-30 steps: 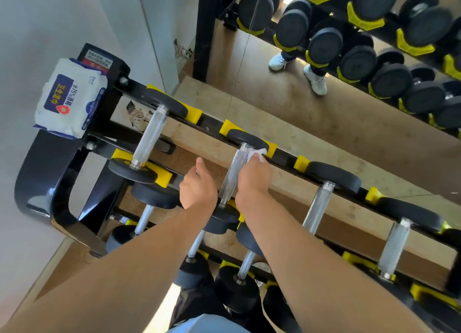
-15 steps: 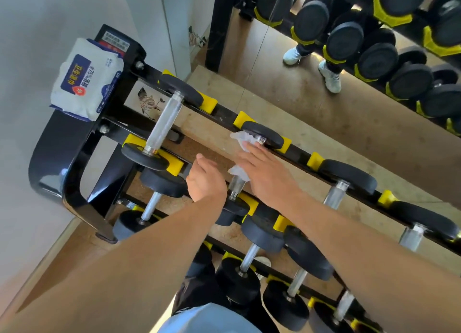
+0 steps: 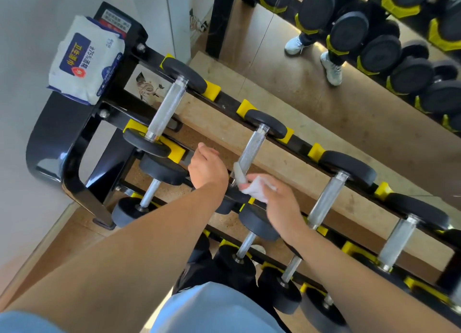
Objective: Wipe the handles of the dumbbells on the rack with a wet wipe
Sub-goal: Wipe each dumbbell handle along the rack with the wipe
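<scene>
Pinching a crumpled white wet wipe [image 3: 254, 186], your right hand [image 3: 279, 203] presses it against the near end of the second dumbbell's knurled steel handle [image 3: 250, 149] on the top rack rail [image 3: 299, 143]; your left hand [image 3: 207, 169] hovers beside, fingers loosely curled, holding nothing.

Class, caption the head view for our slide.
Right hand wipes the knurled steel dumbbell handle with a white wet wipe.

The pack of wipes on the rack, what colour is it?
The pack of wipes is white with a dark blue label and yellow writing, seen in the head view.
</scene>
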`<state>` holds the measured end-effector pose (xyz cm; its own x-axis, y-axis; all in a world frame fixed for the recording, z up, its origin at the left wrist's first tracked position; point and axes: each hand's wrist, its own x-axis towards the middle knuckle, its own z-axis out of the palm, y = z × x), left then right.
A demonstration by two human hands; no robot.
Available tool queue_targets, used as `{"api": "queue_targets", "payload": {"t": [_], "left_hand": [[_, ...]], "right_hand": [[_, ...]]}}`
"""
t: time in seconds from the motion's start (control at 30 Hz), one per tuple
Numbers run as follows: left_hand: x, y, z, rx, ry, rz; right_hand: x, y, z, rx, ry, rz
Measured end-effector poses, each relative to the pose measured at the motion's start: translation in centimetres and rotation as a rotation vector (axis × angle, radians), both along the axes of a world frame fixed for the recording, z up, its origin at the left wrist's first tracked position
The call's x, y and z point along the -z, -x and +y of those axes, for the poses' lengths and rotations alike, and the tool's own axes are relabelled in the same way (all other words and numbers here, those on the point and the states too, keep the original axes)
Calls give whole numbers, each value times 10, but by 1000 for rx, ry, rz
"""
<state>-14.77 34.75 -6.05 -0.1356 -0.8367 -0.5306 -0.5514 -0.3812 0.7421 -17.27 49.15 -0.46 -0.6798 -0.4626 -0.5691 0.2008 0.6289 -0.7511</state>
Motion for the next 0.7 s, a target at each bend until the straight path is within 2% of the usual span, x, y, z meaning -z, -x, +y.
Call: {"api": "queue_targets", "payload": {"t": [0.1,0.17,0.23,0.33,0.4,0.53,0.57,0.63,0.7], "left_hand": [[-1,-1,-1,10,-21,1],[-1,-1,0,11,-25,-1],[-2,0,0,8,-28,0],[-2,0,-1,3,-20,1],[-1,1,-1,-6,-21,-4],[0,2,-1,0,-23,-6],[0,1,-1,6,-19,-6],[1,1,-2,14,-26,-5],[2,1,-2,13,-41,-4]], "right_hand": [[-11,22,-1,533,-4,140],[-12,32,-8,694,49,231],[-10,28,-24,669,-34,159],[4,3,-42,370,-219,-22],[12,-19,-40,187,-252,23],[11,-40,-18,-12,-286,176],[5,-39,-17,41,-243,165],[-10,-31,-21,287,-113,130],[-25,-19,-29,474,22,253]]}}
